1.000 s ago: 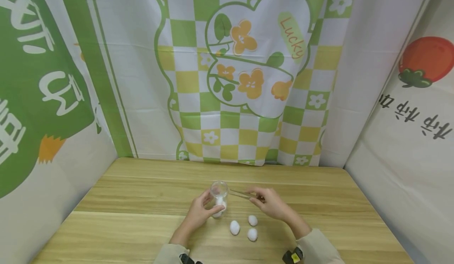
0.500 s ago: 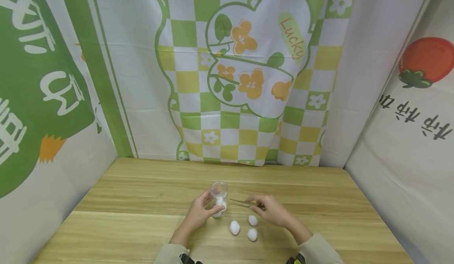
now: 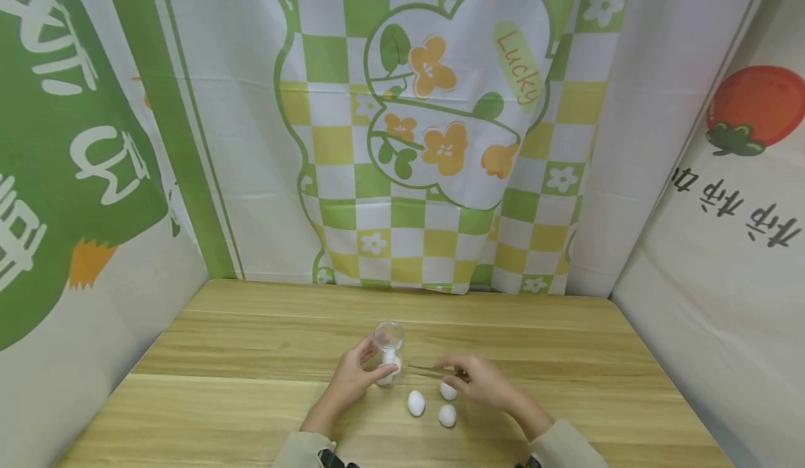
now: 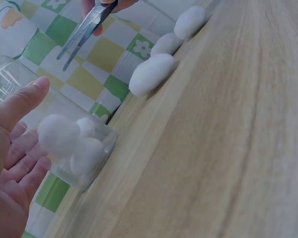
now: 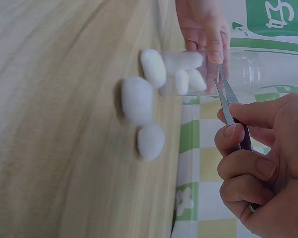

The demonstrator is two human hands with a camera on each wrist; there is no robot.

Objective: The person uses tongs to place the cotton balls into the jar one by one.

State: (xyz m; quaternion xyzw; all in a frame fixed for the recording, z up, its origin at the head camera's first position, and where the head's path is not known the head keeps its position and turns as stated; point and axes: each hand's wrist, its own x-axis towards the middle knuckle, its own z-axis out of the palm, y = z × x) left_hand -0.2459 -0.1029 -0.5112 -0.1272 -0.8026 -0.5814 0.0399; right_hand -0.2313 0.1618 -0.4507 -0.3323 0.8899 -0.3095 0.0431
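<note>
Cotton balls [image 3: 416, 404]: 3 loose on the table [image 3: 251, 356], lower ctr of head frame; others inside the clear jar [image 3: 388, 346], upright just up-left of them. R hand [image 3: 483, 382] is nearest the upper-right ball [image 3: 448, 392], partly hidden by its fingers in head view. It pinches tweezers [image 4: 94, 19], prongs slightly apart w/ nothing btwn; long axis approx sideways in head frame, tips twd jar, off the table per L wrist cam. L hand [image 3: 355, 375] is curled round the jar, thumb on near side.

Cotton balls [image 4: 59, 135] are contained in the jar [image 3: 388, 335]; three loose balls [image 3: 416, 404] are laid on the table [image 3: 251, 356], front-right of it; tweezers [image 5: 226, 108] are held to its right.
</note>
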